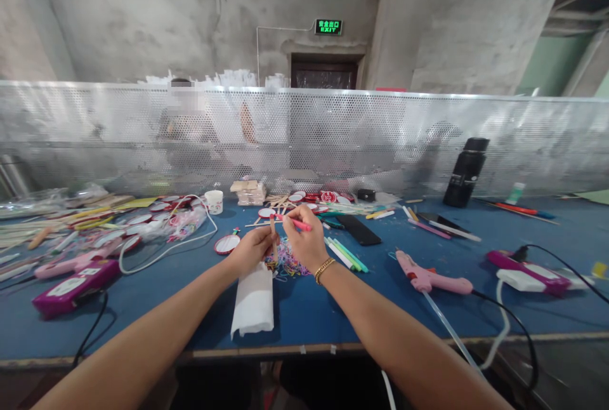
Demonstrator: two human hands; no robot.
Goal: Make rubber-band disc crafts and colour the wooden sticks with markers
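Observation:
My left hand (251, 249) is closed round a thin wooden stick (273, 237) that stands upright above the blue table (333, 308). My right hand (304, 240) pinches a pink-red pen (299, 224) whose tip meets the top of the stick. A gold bracelet (324, 268) sits on my right wrist. Under the hands lies a heap of coloured rubber bands (287, 263). A folded white paper towel (254, 302) lies just in front of my left hand.
A pink glue gun (428, 278) lies to the right, and more glue guns (71, 283) lie at the left with cables. Coloured sticks (345, 254), round red-white badges (227, 244), a black phone (359, 230) and a black flask (466, 172) lie around. A perforated metal screen (333, 137) backs the table, with a person behind it.

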